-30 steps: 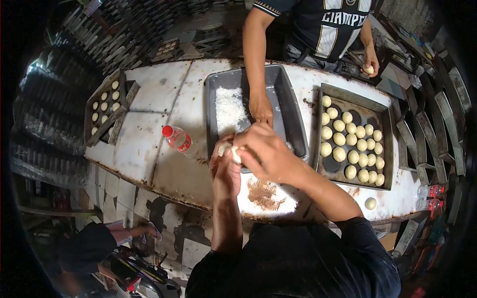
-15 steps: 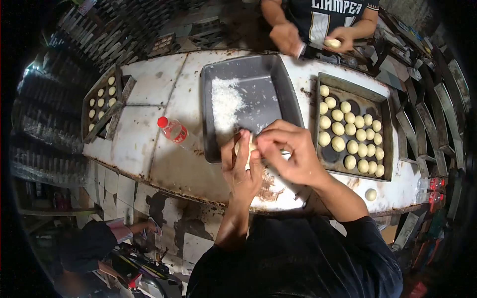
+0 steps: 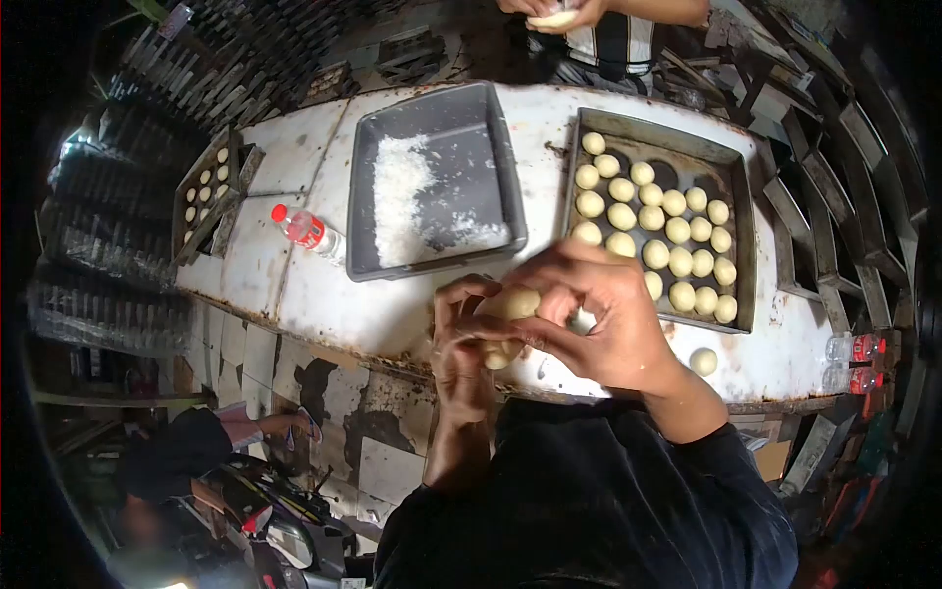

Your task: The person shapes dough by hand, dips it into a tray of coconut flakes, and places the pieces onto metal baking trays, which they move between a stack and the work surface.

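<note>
Close to my body, over the near edge of the table, both my hands are closed around pale dough. My left hand (image 3: 465, 339) cups the dough (image 3: 520, 302) from below and the left, its fingers curled. From the right, my right hand (image 3: 606, 312) pinches the same dough with thumb and fingertips. A lower lump of dough (image 3: 498, 356) shows beneath the fingers; whether it joins the upper part I cannot tell. Beyond my hands is a grey tub (image 3: 358, 211) with white shredded filling (image 3: 400, 187) along its left side.
A metal baking tray (image 3: 746, 206) with several round dough balls stands to the right. One dough ball (image 3: 703, 361) lies outside it. A red-capped bottle (image 3: 306, 232) lies left of the tub. Across the table a co-worker's hands (image 3: 559, 14) hold dough. Another tray (image 3: 235, 201) is far left.
My hands have drawn nearer my body, and the dough bulges more between the fingers. The view has shifted, so tub and tray appear further left. The co-worker's hands have come together on dough.
</note>
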A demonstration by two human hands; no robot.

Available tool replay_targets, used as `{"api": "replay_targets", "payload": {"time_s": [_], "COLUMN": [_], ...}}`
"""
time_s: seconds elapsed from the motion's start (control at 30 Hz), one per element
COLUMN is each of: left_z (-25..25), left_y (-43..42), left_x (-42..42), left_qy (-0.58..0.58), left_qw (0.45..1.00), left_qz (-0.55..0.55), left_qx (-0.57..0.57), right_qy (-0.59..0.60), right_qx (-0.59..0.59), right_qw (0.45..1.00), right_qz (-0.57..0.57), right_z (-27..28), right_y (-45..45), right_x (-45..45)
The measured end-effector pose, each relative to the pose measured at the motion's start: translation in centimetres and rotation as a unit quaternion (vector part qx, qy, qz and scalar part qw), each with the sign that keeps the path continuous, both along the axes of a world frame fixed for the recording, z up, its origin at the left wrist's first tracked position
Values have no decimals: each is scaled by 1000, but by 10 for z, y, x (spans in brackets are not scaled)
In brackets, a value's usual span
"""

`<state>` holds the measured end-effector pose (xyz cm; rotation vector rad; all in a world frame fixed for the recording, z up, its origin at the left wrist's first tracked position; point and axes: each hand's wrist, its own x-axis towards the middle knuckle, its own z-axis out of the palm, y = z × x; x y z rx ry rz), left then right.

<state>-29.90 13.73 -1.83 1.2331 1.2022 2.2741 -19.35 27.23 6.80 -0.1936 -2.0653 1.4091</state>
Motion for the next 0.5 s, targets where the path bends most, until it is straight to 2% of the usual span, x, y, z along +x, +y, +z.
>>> {"api": "replay_targets", "payload": {"time_s": [0.03, 0.07, 0.1, 0.13, 0.17, 0.2, 0.3, 0.33, 0.37, 0.4, 0.43, 0.47, 0.5], "left_z": [4, 2, 6, 14, 20, 18, 18, 7, 3, 7, 10, 13, 17], "left_y": [5, 12, 14, 15, 16, 19, 9, 10, 7, 5, 2, -4, -11], "left_x": [13, 22, 34, 48, 60, 71, 110, 116, 124, 138, 149, 153, 155], "left_qy": [111, 153, 155, 137, 118, 146, 118, 102, 126, 64, 2, 7, 75], "left_qw": [990, 978, 977, 972, 963, 944, 937, 964, 965, 983, 994, 994, 990], "left_qz": [70, 123, 124, 147, 172, 233, 247, 209, 207, 157, 105, 108, 115], "left_qx": [-54, -69, -74, -122, -170, -181, -217, -128, -105, -65, -24, -18, -33], "right_qy": [-10, 59, 128, 158, 142, 130, 135, 147, 157, 181, 137, 75, 10], "right_qx": [22, 72, 121, 91, 109, 139, 178, 165, 153, 135, 91, 41, -7], "right_qw": [1000, 996, 984, 982, 982, 981, 974, 975, 976, 974, 986, 995, 997], "right_qz": [20, 15, 11, 50, 57, 42, 16, 10, 4, -3, 5, 41, 78], "right_z": [-8, -18, -26, -30, -27, -28, -35, -37, -37, -29, -22, -16, -12], "right_y": [8, 13, 17, 17, 16, 10, -2, 0, 1, 3, 2, 0, -4], "right_x": [14, 25, 35, 44, 56, 65, 89, 98, 106, 112, 124, 135, 144]}}
